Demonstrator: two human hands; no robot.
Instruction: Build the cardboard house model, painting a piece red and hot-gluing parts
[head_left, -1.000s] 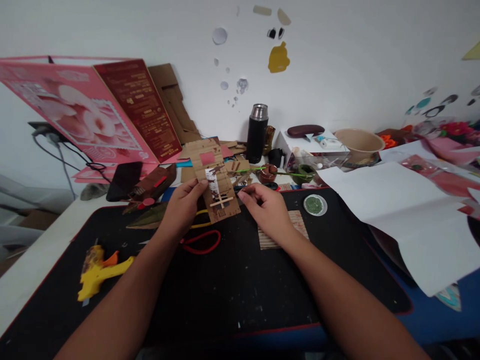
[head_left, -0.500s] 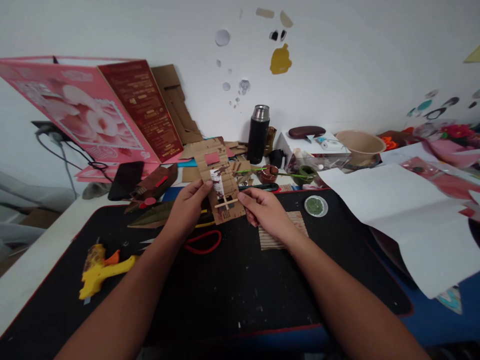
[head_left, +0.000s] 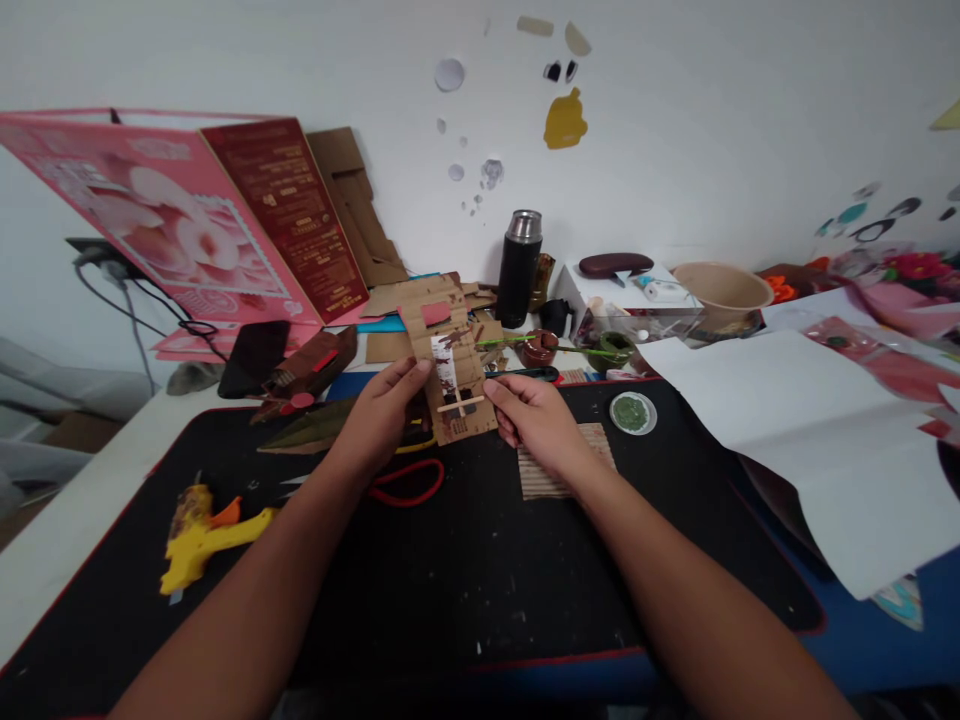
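Observation:
Between my hands, a tall piece of brown cardboard (head_left: pixel 466 365) is held up above the black mat (head_left: pixel 480 590). It carries a white printed label, brown smears, a pinkish patch near its top and a small cross of thin wooden sticks (head_left: pixel 461 404) low down. My left hand (head_left: pixel 386 405) pinches its left edge, thumb on the front. At the lower right edge, my right hand (head_left: pixel 536 415) grips it with the fingers curled. Under my right wrist lies a corrugated cardboard square (head_left: pixel 551 470). Red-handled scissors (head_left: pixel 409 482) rest below my left hand.
A yellow glue gun (head_left: pixel 202 540) lies on the left. Behind stand a black thermos (head_left: pixel 519 270), paint pots (head_left: pixel 540 348) with brushes, and a pink bag (head_left: pixel 172 220). A dish of green paint (head_left: pixel 632 412) and white paper (head_left: pixel 810 430) are to the right.
The cardboard piece has shifted slightly right in view and turned a little more upright. Both hands keep their hold on it.

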